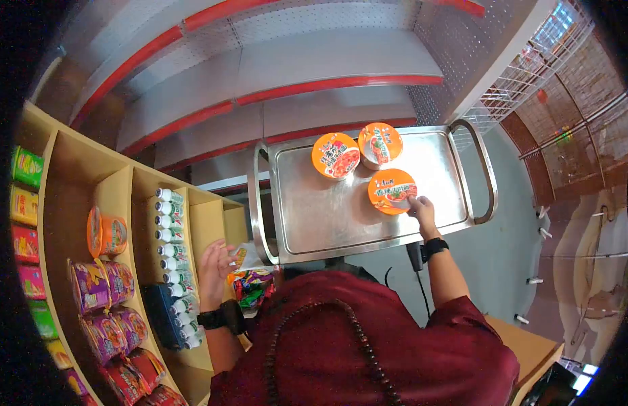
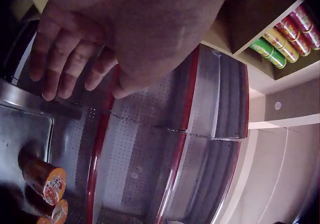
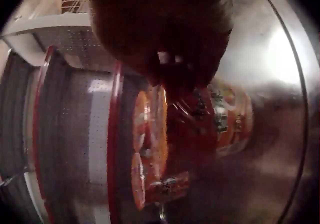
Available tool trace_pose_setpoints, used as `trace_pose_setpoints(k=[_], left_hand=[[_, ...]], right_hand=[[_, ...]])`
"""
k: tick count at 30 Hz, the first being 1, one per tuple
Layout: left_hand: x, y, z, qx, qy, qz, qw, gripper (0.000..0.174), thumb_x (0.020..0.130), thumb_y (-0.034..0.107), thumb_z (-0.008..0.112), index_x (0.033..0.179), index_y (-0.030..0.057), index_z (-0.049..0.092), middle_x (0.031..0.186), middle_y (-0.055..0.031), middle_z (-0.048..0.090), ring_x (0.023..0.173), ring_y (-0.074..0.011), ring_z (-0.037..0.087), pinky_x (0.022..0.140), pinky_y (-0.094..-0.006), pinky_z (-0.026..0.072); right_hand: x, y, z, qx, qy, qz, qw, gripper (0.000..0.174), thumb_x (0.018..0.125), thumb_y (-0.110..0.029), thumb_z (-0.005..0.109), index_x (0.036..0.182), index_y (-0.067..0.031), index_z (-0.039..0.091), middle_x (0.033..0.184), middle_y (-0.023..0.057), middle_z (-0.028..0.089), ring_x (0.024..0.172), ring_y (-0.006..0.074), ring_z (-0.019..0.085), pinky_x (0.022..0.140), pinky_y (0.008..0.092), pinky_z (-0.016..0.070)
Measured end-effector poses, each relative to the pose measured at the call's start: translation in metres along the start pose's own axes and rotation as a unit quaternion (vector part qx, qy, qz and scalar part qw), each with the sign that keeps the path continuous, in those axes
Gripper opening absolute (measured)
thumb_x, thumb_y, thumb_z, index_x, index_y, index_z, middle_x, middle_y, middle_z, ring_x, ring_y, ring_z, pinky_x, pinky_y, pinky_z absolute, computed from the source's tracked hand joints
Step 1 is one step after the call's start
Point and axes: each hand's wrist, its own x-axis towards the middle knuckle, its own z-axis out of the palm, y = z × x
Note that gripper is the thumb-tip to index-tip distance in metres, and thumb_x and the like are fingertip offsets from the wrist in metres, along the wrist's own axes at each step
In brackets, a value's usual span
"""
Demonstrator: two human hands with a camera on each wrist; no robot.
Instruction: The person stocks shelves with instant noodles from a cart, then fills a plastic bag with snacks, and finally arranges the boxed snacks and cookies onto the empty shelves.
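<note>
My right hand (image 1: 424,213) pinches the near rim of an orange instant noodle cup (image 1: 392,191) on a metal trolley tray (image 1: 314,227). In the right wrist view its fingers bend over that cup's edge, and the hand's underside is dark. Two more orange noodle cups stand behind it, one at the left (image 1: 335,155) and another at the back (image 1: 381,143). All three have their printed lids facing up. Beside the tray's left handle, my left hand (image 1: 212,271) hangs in the air with relaxed fingers; the left wrist view shows its palm (image 2: 150,39) holding nothing.
On the left, wooden shelves hold a noodle cup (image 1: 107,233), a row of white-capped bottles (image 1: 170,235) and purple noodle packs (image 1: 91,287). Colourful packets (image 1: 254,287) lie below my left hand. Red-edged metal shelving (image 1: 341,84) stands behind the trolley, whose handle (image 1: 488,176) rises at the right.
</note>
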Motion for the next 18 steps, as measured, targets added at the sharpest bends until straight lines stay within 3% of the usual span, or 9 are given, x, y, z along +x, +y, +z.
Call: trace_pose_setpoints(k=[4,6,8,10,11,12,14,16,18], left_hand=[[0.002,-0.015,-0.009,-0.025,-0.011,-0.006,1.0,0.031,0.089,0.024,0.045,0.113,0.0046,0.045,0.095,-0.0123,0.059,0.075,-0.0178,0.06,0.06,-0.0263,0.0485],[0.008,-0.024,-0.018,-0.035,-0.013,-0.005,0.999,0.031,0.088,0.024,0.046,0.113,0.0047,0.045,0.095,-0.012,0.059,0.075,-0.018,0.06,0.06,-0.0263,0.048],[0.006,-0.028,-0.026,-0.05,-0.032,0.002,0.998,0.031,0.087,0.023,0.047,0.113,0.0053,0.045,0.095,-0.0113,0.059,0.076,-0.0184,0.06,0.061,-0.0265,0.0474],[-0.001,-0.029,-0.025,-0.011,-0.034,0.063,0.997,0.031,0.086,0.024,0.049,0.112,0.0063,0.047,0.096,-0.0109,0.059,0.077,-0.0186,0.059,0.063,-0.0274,0.0474],[-0.005,-0.015,-0.023,-0.061,-0.018,0.006,0.998,0.031,0.086,0.023,0.05,0.112,0.0065,0.048,0.096,-0.0106,0.059,0.078,-0.0184,0.059,0.064,-0.0273,0.0473],[-0.008,-0.012,-0.025,-0.082,-0.032,0.015,0.996,0.031,0.087,0.024,0.049,0.112,0.0062,0.048,0.097,-0.0103,0.059,0.078,-0.0182,0.059,0.064,-0.0275,0.0472],[-0.007,-0.007,-0.032,-0.047,0.014,-0.008,0.999,0.03,0.087,0.024,0.049,0.112,0.0058,0.048,0.097,-0.0105,0.059,0.078,-0.0185,0.059,0.064,-0.0279,0.0478],[-0.01,-0.007,-0.048,-0.064,0.032,0.01,0.997,0.03,0.087,0.024,0.049,0.111,0.0056,0.048,0.098,-0.0109,0.059,0.078,-0.0185,0.059,0.064,-0.0281,0.0481],[-0.013,-0.011,-0.069,-0.079,0.039,0.026,0.996,0.031,0.088,0.025,0.049,0.111,0.0053,0.048,0.098,-0.0112,0.059,0.077,-0.0185,0.059,0.064,-0.0282,0.0484]], right_hand=[[0.0,-0.059,-0.013,-0.087,-0.095,-0.082,0.988,0.018,0.08,-0.021,0.057,0.07,-0.0066,0.053,0.062,0.0008,0.053,0.054,0.0093,0.051,0.051,0.0223,0.042],[0.006,-0.08,-0.009,-0.034,-0.13,-0.135,0.982,0.015,0.081,-0.019,0.055,0.072,-0.0067,0.054,0.068,0.0005,0.056,0.06,0.0096,0.053,0.054,0.0223,0.0433],[0.007,-0.101,0.016,0.109,-0.2,-0.138,0.964,0.014,0.083,-0.019,0.052,0.081,-0.0052,0.056,0.081,0.0025,0.059,0.071,0.0111,0.057,0.064,0.0237,0.0462],[0.033,-0.099,0.049,0.036,-0.223,-0.28,0.933,0.018,0.085,-0.02,0.05,0.091,-0.0033,0.057,0.092,0.0055,0.06,0.083,0.0131,0.058,0.072,0.0265,0.0472],[0.031,-0.108,0.075,0.004,-0.252,-0.297,0.921,0.022,0.086,-0.021,0.051,0.096,-0.002,0.056,0.097,0.0068,0.06,0.089,0.0147,0.058,0.077,0.0284,0.0468],[0.007,-0.129,0.11,0.162,-0.292,-0.143,0.931,0.019,0.086,-0.02,0.051,0.092,-0.0022,0.056,0.091,0.0048,0.06,0.084,0.0135,0.058,0.075,0.028,0.0467],[0.006,-0.127,0.165,0.095,-0.279,-0.128,0.947,0.015,0.085,-0.019,0.051,0.085,-0.0039,0.055,0.083,0.0023,0.058,0.075,0.0112,0.056,0.068,0.0249,0.045],[-0.039,-0.151,0.225,-0.008,-0.316,-0.122,0.941,0.012,0.082,-0.018,0.054,0.076,-0.0084,0.055,0.073,-0.0015,0.055,0.063,0.0071,0.049,0.057,0.0194,0.0375],[-0.063,-0.152,0.289,0.021,-0.348,-0.144,0.926,0.011,0.08,-0.021,0.058,0.077,-0.0106,0.057,0.06,-0.0055,0.045,0.052,0.0041,0.039,0.045,0.0194,0.0282]])
